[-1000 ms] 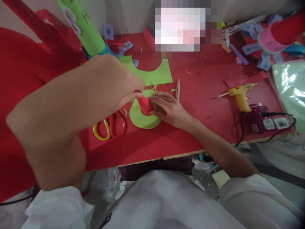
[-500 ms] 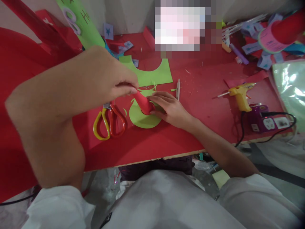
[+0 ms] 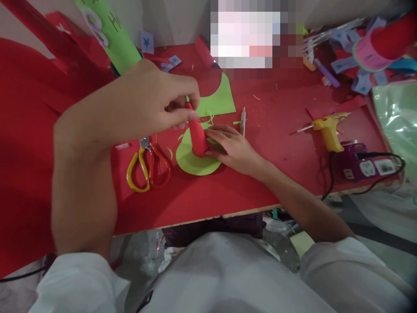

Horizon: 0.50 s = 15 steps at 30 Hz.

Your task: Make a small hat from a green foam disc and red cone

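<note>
A red paper cone point(image 3: 198, 138) stands nearly upright, wide end down, on a round lime-green paper disc point(image 3: 193, 167). My left hand point(image 3: 177, 102) is closed, pinching the cone's narrow top between thumb and fingers. At the cone's lower right, my right hand point(image 3: 233, 150) curls its thumb and fingers about the base and rests over the disc. Scissors point(image 3: 148, 167) with one yellow and one red handle lie to the left of the disc. Behind it is a green sheet with a rounded cut-out point(image 3: 221, 103).
A pale pen-like tool point(image 3: 243, 123) lies right of the green sheet. Farther right are a yellow glue gun point(image 3: 329, 130) and a purple power socket block point(image 3: 353, 163) with a black cord. A green tube point(image 3: 114, 39) leans at the back left. The red table's front edge point(image 3: 208, 219) runs before me.
My left hand has moved slightly right and its forearm has swung rightward. The cone, leaning left before, is now more upright. My right hand has stayed in place.
</note>
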{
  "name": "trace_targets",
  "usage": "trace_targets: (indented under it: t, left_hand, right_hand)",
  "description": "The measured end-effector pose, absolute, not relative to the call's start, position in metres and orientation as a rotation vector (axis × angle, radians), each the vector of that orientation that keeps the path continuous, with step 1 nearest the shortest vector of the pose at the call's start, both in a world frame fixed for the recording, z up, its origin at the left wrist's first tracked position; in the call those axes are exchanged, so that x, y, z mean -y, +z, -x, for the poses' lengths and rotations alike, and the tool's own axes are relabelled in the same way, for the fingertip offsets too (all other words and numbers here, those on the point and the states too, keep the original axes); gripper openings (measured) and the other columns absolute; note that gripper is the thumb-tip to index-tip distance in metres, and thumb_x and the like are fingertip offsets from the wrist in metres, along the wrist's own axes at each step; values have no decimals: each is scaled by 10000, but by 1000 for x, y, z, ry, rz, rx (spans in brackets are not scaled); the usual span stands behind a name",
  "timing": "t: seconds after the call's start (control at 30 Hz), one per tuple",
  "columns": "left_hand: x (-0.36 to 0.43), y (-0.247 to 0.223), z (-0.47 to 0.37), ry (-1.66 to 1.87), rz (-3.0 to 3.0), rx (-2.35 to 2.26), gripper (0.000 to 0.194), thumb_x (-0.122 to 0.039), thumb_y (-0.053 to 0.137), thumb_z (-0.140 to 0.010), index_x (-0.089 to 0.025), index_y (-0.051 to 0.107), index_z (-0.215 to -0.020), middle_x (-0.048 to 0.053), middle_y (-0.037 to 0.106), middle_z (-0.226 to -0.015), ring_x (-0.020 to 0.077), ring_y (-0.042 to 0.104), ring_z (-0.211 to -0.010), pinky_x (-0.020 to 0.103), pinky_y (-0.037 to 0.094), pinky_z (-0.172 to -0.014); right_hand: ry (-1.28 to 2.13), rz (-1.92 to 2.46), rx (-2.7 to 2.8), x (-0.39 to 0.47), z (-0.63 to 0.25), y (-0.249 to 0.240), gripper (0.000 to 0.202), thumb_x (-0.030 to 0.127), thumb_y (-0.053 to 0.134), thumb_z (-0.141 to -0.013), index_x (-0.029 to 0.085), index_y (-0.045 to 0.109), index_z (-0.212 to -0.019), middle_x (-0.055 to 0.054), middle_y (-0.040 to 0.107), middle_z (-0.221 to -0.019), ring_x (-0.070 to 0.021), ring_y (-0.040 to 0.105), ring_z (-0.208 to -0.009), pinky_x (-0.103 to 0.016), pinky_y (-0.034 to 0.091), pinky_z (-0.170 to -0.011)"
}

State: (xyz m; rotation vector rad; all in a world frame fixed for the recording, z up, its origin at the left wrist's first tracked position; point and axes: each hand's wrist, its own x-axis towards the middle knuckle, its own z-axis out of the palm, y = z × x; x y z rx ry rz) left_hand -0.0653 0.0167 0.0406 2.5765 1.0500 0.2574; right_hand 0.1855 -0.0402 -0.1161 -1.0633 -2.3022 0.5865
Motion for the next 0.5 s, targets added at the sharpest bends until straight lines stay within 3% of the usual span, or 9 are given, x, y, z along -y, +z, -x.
trace_targets:
  t: [0.17, 0.33, 0.5]
  left_hand:
    - [-14, 37, 48, 213, -2656, -1077, 415, -497, 456, -1059, -191, 727, -987, -28, 645, -713, 144, 593, -699, 346, 482, -933]
    - [-13, 33, 40, 240, -2698, -1034, 348, -436, 480, -1071, -226, 752, -1014, -9, 677, -721, 140, 504, -652, 330, 430, -833]
    - [-5, 38, 30, 68, -2796, -1069, 361, -396, 428, -1104, -220, 741, -1070, -19, 571, -704, 146, 452, -634, 306, 376, -768]
  right_hand:
    - [565, 1038, 2282, 40, -186, -119, 495, 415, 686, -1048, 205, 636, -1493, -158, 742, -1457, -393, 624, -1432, -619, 524, -1204]
    - [625, 1084, 2192, 40, -187, -116, 519, 513, 664, -1051, 274, 624, -1510, -112, 732, -1479, -382, 633, -1425, -620, 541, -1181]
    - [699, 1089, 2008, 40, -188, -110, 435, 505, 555, -1106, 294, 650, -1473, -77, 793, -1358, -320, 715, -1316, -549, 580, -1136]
